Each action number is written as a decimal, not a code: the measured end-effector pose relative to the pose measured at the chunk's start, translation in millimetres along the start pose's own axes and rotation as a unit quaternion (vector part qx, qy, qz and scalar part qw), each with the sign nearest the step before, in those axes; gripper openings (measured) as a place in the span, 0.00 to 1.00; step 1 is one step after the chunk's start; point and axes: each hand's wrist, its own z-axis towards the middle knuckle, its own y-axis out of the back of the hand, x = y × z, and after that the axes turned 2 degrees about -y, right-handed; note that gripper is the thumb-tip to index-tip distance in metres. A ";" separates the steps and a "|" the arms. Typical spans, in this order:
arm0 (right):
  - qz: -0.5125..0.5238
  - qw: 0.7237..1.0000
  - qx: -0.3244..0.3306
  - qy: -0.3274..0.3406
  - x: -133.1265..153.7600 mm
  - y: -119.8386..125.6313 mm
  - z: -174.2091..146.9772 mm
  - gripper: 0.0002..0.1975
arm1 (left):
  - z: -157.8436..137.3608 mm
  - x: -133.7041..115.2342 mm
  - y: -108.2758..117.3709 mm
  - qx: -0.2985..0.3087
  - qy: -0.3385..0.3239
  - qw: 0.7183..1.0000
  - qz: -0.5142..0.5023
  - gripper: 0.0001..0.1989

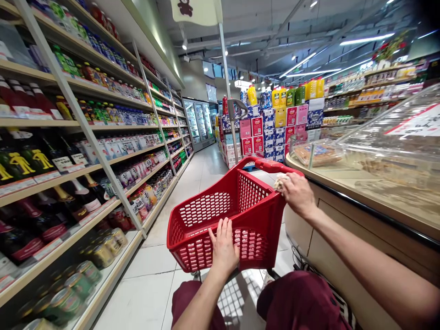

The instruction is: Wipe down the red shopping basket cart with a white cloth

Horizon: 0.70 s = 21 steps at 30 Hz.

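Note:
A red plastic shopping cart (256, 243) with perforated walls stands in front of me, its basket seen from the side. My left hand (225, 247) lies against the near side of the basket, fingers stretched out and tips at the rim. At the corner by the handle (271, 166), my right hand (297, 195) has its fingers closed on a crumpled pale cloth (281, 182), which touches the cart. Part of the cloth is hidden under the fingers. No goods show in the visible part of the basket.
Shelves (113, 160) of bottles and cans line the left side. To the right, a counter (343, 192) with clear covers stands close to the cart. Stacked boxes (252, 135) and juice bottles are ahead, with glass-door fridges (199, 120) farther back. Cables (298, 256) lie by the counter base.

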 end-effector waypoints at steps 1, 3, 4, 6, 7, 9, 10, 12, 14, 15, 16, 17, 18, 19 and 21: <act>0.003 1.000 0.000 0.011 7.0 -1.3 -3.2 0.16 | 0.0 -0.1 0.3 0.000 0.002 1.000 -0.002 0.38; 0.019 0.997 0.015 0.073 26.9 -4.0 -10.9 0.15 | -0.1 0.2 1.5 0.003 0.003 1.000 -0.004 0.38; 0.028 0.993 0.027 0.111 34.0 -4.4 -13.0 0.15 | -0.2 0.6 2.1 0.005 0.003 1.000 -0.004 0.38; 0.032 0.988 0.044 0.146 32.8 -2.0 -10.8 0.14 | -0.6 1.3 2.4 0.006 0.001 1.000 -0.003 0.37; 0.022 0.991 0.042 0.125 24.6 0.5 -6.9 0.14 | -0.8 1.4 2.0 0.004 0.000 1.000 -0.003 0.37; -0.011 0.999 0.020 0.041 3.2 6.0 1.8 0.13 | -1.1 0.9 0.2 -0.005 -0.003 1.000 -0.006 0.38; -0.026 1.000 0.008 0.002 -4.3 7.9 4.4 0.13 | -1.1 0.4 -0.9 -0.010 -0.003 1.000 -0.007 0.38; -0.032 0.999 -0.002 -0.020 -3.9 8.4 2.4 0.14 | -1.2 -0.4 -2.3 -0.016 0.000 1.000 -0.010 0.38; 0.004 0.999 0.014 0.042 13.9 5.6 -7.0 0.14 | -1.3 -0.4 -2.0 -0.014 0.003 1.000 -0.011 0.37; 0.028 0.995 0.028 0.087 23.6 4.1 -11.7 0.14 | -1.3 -0.1 -1.3 -0.011 0.003 1.000 -0.010 0.37; 0.049 0.990 0.042 0.125 30.4 3.2 -14.8 0.14 | -1.4 0.1 -0.5 -0.007 0.002 1.000 -0.009 0.37; 0.063 0.987 0.052 0.140 32.2 3.3 -15.5 0.14 | -1.4 0.3 0.4 -0.003 0.000 1.000 -0.008 0.37; 0.067 0.988 0.055 0.129 28.5 4.2 -13.6 0.13 | -1.3 0.2 1.1 0.000 -0.001 1.000 -0.007 0.38; 0.064 0.992 0.050 0.096 20.3 5.8 -9.8 0.13 | -1.2 -0.1 1.5 0.001 -0.001 1.000 -0.005 0.38; 0.050 0.998 0.025 0.008 -0.1 9.1 -0.5 0.14 | -0.8 -1.4 1.5 0.001 0.003 1.000 -0.002 0.37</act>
